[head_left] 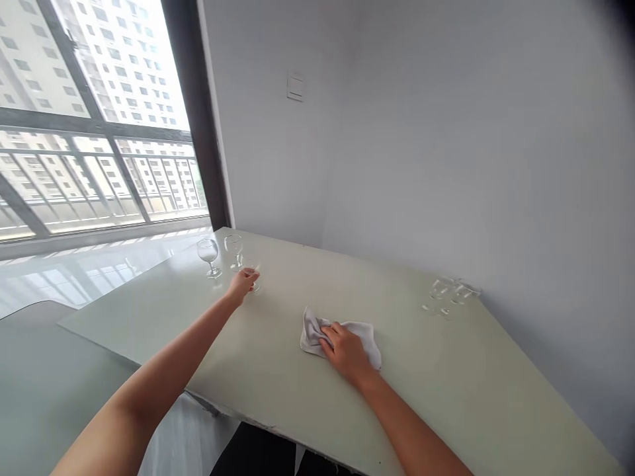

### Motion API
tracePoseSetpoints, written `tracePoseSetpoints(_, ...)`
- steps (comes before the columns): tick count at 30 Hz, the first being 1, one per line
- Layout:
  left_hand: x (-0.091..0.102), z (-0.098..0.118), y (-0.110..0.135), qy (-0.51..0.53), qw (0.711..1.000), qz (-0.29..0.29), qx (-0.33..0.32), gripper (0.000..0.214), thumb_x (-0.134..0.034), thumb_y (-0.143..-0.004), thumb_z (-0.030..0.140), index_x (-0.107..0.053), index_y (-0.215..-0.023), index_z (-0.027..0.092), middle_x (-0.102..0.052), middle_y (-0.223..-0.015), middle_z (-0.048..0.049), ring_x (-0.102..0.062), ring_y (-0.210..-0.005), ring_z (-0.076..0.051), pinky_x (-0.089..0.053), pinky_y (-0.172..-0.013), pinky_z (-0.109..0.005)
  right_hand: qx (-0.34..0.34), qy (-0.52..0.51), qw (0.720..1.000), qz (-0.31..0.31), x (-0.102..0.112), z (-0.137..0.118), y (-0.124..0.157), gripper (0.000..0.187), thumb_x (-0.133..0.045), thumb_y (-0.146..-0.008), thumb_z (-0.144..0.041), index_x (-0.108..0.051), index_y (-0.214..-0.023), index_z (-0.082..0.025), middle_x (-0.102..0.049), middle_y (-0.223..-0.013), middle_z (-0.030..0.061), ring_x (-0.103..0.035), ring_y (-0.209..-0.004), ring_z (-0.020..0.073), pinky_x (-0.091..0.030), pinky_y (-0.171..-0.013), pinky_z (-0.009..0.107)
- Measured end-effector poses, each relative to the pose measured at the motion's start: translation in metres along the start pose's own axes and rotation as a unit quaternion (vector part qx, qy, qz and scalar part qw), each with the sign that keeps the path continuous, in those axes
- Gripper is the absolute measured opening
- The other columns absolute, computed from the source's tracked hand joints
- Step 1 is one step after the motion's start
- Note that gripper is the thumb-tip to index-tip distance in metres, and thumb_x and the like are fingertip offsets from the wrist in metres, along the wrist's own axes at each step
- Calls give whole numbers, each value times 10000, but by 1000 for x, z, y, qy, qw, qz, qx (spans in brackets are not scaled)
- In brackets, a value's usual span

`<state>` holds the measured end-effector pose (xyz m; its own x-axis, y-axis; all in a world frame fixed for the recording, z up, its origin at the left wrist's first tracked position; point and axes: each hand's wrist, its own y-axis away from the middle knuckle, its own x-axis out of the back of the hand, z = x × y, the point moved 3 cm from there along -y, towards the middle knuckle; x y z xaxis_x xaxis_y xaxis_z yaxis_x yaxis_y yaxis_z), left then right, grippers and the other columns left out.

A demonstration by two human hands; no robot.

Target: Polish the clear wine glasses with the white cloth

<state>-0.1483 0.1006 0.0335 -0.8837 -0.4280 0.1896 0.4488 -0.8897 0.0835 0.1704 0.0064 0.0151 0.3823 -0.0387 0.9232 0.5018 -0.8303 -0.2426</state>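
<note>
My left hand [243, 283] reaches far across the table and is closed around a clear stemmed glass [256, 287], mostly hidden by the fingers. Just beyond it stand two more clear stemmed glasses, one wine glass [207, 253] to the left and another wine glass [233, 247] behind. A pale grey cloth [368, 337] lies bunched near the middle of the table. On it rests my right hand [346, 350], its fingers curled into the folds.
The pale table [278, 370] runs up to a grey wall. Several clear glasses [444, 291] stand close together at its far right, by the wall. A grey chair or second surface [54, 383] sits at the left, below the window side.
</note>
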Motion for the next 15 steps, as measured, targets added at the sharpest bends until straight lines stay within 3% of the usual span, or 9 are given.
tracePoseSetpoints(3, 39, -8, -7, 2, 999, 52, 10, 344, -712, -540, 347, -564, -799, 175, -509, -697, 9, -476, -546, -88, -433, -520, -244, 0, 5, 1000, 1, -3, 0, 0, 313, -363, -892, -348, -573, -1079, -211, -578, -961, 59, -551, -864, 189, -416, -731, 299)
tracePoseSetpoints(6, 63, -14, -13, 6, 996, 88, 17, 323, -708, -546, 324, -564, -792, 173, -511, -686, 4, -479, -534, -92, -432, -501, -248, -4, 0, 1000, 0, -4, 1, -1, 313, -359, -892, -342, -569, -1088, -219, -579, -965, 57, -551, -876, 188, -419, -732, 301)
tracePoseSetpoints(10, 78, -18, -25, 3, 991, 133, 17, 277, -672, -584, 289, -556, -802, 164, -503, -669, 3, -465, -520, -94, -411, -466, -237, -3, -6, 1000, -13, -5, 1, -3, 318, -390, -876, -344, -562, -1110, -215, -577, -987, 64, -548, -905, 192, -419, -749, 305)
tracePoseSetpoints(15, 81, -21, -37, -8, 986, 167, 6, 209, -624, -611, 252, -528, -771, 155, -495, -650, 9, -456, -505, -92, -406, -464, -239, -5, -14, 999, -34, 3, 0, -2, 382, -470, -828, -412, -540, -1149, -218, -564, -1023, 69, -545, -900, 195, -423, -751, 304)
